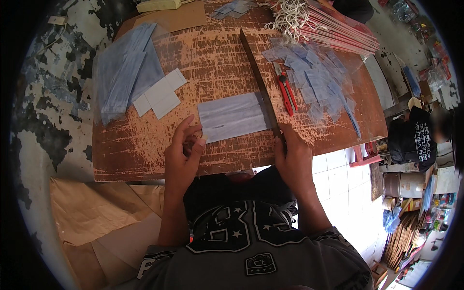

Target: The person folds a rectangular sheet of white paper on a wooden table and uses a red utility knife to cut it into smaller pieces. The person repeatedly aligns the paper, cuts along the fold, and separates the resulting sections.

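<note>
A stack of thin, translucent blue-grey plastic sheets (pixel 232 118) lies flat on the worn wooden table. Along its right end runs a long, dark, flat straightedge (pixel 255 63), pointing away from me. My right hand (pixel 295 157) grips the near end of that straightedge between thumb and fingers. At the sheets' near left corner is my left hand (pixel 182 147), its fingers curved and apart, the thumb tip touching or almost touching the corner. A red utility knife (pixel 286 92) rests just right of the straightedge, beside a heap of small cut blue-grey plastic pieces (pixel 314 79).
Longer blue plastic sheets (pixel 126 72) and white card pieces (pixel 162 94) lie on the table (pixel 203 63) at left. Red-and-white sticks with white cords (pixel 328 29) are piled at the far right. Brown paper (pixel 104 208) is at lower left. Another person (pixel 411 137) is at the right.
</note>
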The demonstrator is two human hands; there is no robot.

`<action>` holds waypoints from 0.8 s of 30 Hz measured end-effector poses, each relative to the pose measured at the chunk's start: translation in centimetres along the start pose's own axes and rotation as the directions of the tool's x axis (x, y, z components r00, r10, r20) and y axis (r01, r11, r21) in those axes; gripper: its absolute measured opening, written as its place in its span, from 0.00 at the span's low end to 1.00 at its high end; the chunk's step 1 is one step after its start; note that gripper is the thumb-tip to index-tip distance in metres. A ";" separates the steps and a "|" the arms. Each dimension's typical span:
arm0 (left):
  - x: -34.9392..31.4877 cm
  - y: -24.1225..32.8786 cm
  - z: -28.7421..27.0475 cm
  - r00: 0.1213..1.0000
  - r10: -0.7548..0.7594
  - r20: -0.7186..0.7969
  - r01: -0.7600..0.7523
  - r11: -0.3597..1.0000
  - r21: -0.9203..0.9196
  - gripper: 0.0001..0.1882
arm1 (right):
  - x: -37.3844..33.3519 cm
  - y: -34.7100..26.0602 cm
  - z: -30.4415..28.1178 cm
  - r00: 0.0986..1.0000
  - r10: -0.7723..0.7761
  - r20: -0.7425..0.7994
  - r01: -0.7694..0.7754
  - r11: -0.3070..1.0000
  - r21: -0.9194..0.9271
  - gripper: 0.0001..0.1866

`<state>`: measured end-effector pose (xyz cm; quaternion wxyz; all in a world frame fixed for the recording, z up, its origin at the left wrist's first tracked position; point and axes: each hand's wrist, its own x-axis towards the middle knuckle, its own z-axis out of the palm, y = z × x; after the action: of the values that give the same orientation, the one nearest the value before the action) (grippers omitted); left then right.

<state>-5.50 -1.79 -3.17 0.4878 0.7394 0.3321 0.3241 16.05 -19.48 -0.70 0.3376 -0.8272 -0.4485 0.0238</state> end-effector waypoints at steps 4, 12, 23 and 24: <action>0.0 0.0 0.0 1.000 -0.001 0.004 0.001 1.000 0.017 0.30 | 0.0 0.1 -0.1 1.000 -0.010 0.005 0.010 1.000 -0.003 0.18; 0.0 0.7 -0.2 0.999 -0.027 0.026 0.026 0.999 0.036 0.29 | 0.1 0.2 0.0 0.999 -0.034 -0.003 0.034 0.999 0.004 0.17; -0.1 0.6 -0.1 0.996 -0.089 0.013 0.089 0.996 0.006 0.28 | 0.3 0.4 -0.8 0.995 0.088 0.036 -0.091 0.992 0.088 0.17; -0.1 0.5 -0.1 0.996 -0.089 0.012 0.089 0.996 0.009 0.28 | 0.3 0.3 -0.9 0.996 0.089 0.030 -0.092 0.992 0.085 0.18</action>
<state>-5.56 -1.95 -2.65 0.5006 0.7279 0.3631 0.2962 16.74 -19.89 -0.12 0.3657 -0.8309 -0.4135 0.0695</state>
